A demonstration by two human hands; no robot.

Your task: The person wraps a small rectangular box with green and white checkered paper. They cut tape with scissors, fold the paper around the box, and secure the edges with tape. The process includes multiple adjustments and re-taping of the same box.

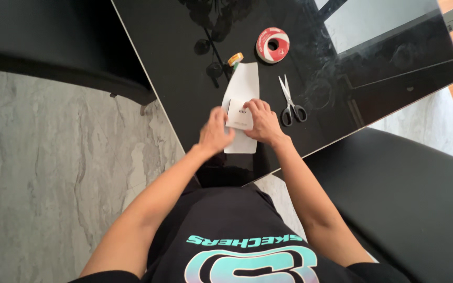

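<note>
Seen from above, both forearms reach forward over a black shirt to the near corner of a glossy black table [184,63]. Left hand [215,132] sits at the left edge of a small white box [239,116], fingers curled loosely against its side, touching rather than clasping; how firm the hold is cannot be told. Right hand [262,123] lies flat, palm down, fingers spread over the box's right half and pressing on it. The box sits between the two hands, on top of a white paper sheet [243,84]. The sheet's near end shows just below the hands at the table edge; its far end runs away from them toward the table's middle. Just right of the right hand, apart from it, grey-handled scissors [291,100] lie shut, blades pointing away. At the sheet's far left corner, a small yellow-capped item [235,58], too small to identify. Farther off, a red and white tape roll [272,45] lies flat. Dark chairs flank the table corner; grey marble floor [53,173] at left.
</note>
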